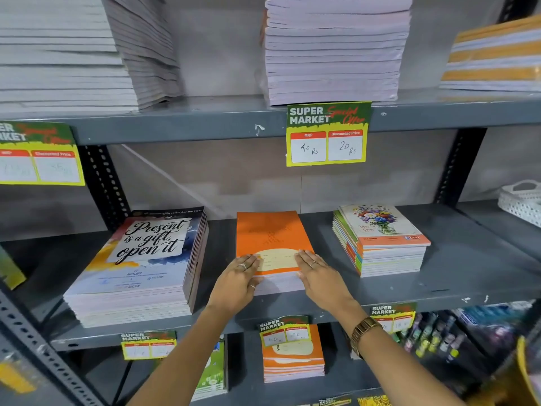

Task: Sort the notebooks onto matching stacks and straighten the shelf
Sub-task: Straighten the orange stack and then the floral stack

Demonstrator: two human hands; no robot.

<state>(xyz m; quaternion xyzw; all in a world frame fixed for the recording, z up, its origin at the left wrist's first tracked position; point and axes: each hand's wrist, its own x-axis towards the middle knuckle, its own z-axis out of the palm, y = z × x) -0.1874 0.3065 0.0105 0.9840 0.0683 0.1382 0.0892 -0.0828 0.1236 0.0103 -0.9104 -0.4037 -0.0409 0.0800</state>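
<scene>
An orange notebook stack sits in the middle of the grey middle shelf. My left hand lies flat against its front left corner, fingers spread over the cover. My right hand lies flat on the front right corner, a watch on that wrist. Neither hand grips anything. To the left is a taller stack with a "Present is a gift, open it" cover. On the right stands a flower-cover stack.
The upper shelf holds tall pale notebook piles and an orange-striped pile. Yellow price tags hang from shelf edges. A white basket is at far right. Below lies another orange stack.
</scene>
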